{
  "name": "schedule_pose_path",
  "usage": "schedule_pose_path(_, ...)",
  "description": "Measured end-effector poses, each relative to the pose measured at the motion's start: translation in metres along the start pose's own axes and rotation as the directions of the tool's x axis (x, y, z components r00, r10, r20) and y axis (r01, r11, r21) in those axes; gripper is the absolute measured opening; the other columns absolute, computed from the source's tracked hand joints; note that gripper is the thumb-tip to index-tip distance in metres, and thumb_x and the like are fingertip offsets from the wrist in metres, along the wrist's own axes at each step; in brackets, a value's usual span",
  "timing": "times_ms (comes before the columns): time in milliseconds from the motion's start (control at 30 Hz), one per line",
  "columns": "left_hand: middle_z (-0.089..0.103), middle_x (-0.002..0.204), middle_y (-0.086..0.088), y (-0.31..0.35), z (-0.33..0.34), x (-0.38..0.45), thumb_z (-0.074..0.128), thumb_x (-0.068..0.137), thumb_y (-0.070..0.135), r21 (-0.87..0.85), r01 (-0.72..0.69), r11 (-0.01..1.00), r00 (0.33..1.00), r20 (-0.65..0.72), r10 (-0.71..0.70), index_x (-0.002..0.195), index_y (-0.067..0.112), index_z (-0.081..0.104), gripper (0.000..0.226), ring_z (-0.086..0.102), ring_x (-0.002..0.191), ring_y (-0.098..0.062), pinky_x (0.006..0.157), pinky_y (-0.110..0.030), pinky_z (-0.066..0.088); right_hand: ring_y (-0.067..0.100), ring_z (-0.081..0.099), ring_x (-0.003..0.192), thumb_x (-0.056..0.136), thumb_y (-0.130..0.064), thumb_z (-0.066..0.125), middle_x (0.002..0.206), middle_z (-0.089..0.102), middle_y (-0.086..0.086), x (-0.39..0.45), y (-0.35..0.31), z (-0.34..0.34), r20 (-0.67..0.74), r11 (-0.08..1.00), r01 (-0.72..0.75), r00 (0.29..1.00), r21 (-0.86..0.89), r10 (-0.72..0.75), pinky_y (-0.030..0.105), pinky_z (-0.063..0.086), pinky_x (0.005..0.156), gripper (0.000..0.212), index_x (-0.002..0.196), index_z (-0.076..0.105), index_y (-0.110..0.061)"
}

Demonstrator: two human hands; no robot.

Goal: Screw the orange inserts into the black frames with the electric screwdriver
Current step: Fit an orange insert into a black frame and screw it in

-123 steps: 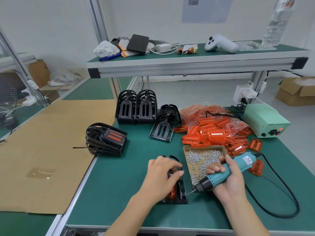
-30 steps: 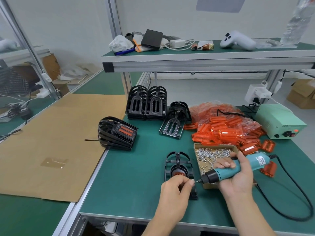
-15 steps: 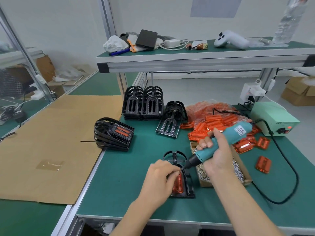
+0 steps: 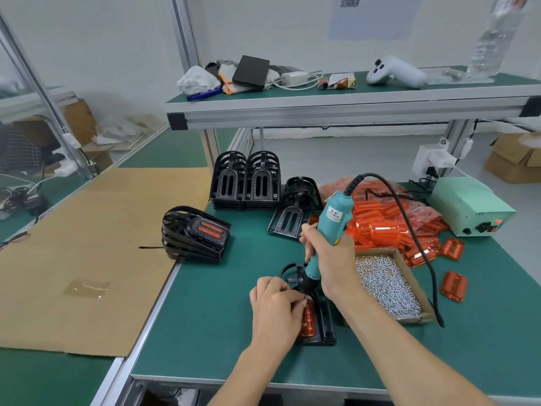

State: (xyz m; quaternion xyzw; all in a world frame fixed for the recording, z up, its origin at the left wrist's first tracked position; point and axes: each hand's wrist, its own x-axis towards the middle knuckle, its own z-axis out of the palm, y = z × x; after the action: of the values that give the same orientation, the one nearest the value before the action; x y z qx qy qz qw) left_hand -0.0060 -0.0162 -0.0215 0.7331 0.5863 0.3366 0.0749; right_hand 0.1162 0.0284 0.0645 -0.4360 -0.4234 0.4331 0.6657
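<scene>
Right hand (image 4: 329, 259) gripping screwdriver (image 4: 328, 230) near-upright, tip down on frame (image 4: 322, 320). Left hand (image 4: 275, 309) pinching at the tip, over insert (image 4: 308, 320). On bench (image 4: 205, 303).

I see a green desk (image 4: 222, 312), with a teal screwdriver (image 4: 330, 227) over a black frame (image 4: 320, 320) holding a translucent orange insert (image 4: 308, 320). Right of that frame are silver screws (image 4: 386, 285) in a brown box (image 4: 409, 276); left, tan cardboard (image 4: 87, 244).

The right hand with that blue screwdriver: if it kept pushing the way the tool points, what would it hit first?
Most likely the black frame with its orange insert, under the tip of the screwdriver held by the right hand. The left hand hides the contact point.
</scene>
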Motion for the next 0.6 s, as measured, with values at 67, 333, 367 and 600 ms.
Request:
schedule_pose_path(67, 0.055, 0.083, 0.010, -0.0003, 0.0018, 0.0004, 0.087, 0.078, 0.026, -0.001, -0.004, 1.000, 1.000, -0.012, 0.004, 0.085, 0.029, 0.083, 0.008, 0.051, 0.092, -0.023, 0.080, -0.039, 0.040, 0.017, 0.048, 0.048, 0.081, -0.033, 0.075, 0.062, 0.060, 0.012, 0.0006, -0.0007, -0.0008, 0.014, 1.000, -0.001, 1.000, -0.005, 0.001, 0.028, 0.049, 0.056, 0.020, 0.068, 0.065, -0.022)
schedule_pose_path(333, 0.052, 0.081, 0.010, -0.0011, 0.0055, 0.0028, 0.088, 0.077, 0.026, 0.011, -0.013, 1.000, 0.999, -0.045, 0.014, 0.083, 0.028, 0.083, 0.008, 0.049, 0.090, -0.022, 0.079, -0.040, 0.040, 0.017, 0.052, 0.052, 0.084, -0.032, 0.075, 0.060, 0.060, 0.006, 0.0061, 0.0008, 0.0013, 0.030, 1.000, -0.004, 1.000, -0.026, 0.005, 0.027, 0.052, 0.061, 0.022, 0.066, 0.063, -0.031)
schedule_pose_path(367, 0.051, 0.081, 0.010, -0.0013, 0.0058, 0.0028, 0.088, 0.077, 0.026, 0.012, -0.013, 1.000, 0.999, -0.045, 0.013, 0.083, 0.028, 0.083, 0.009, 0.049, 0.090, -0.022, 0.079, -0.039, 0.039, 0.017, 0.052, 0.053, 0.084, -0.032, 0.075, 0.059, 0.060, 0.006, 0.0063, 0.0019, 0.0012, 0.033, 1.000, -0.004, 0.999, -0.027, 0.005, 0.027, 0.052, 0.061, 0.022, 0.065, 0.063, -0.031)
schedule_pose_path(600, 0.050, 0.082, 0.011, -0.0052, 0.0087, 0.0018, 0.089, 0.076, 0.027, 0.004, -0.012, 1.000, 0.999, -0.042, 0.012, 0.085, 0.029, 0.084, 0.010, 0.048, 0.091, -0.021, 0.080, -0.038, 0.039, 0.014, 0.052, 0.050, 0.082, -0.039, 0.075, 0.060, 0.060, 0.008, 0.0081, 0.0073, 0.0016, 0.085, 0.998, 0.001, 0.996, -0.058, 0.004, 0.026, 0.053, 0.064, 0.023, 0.067, 0.062, -0.028)
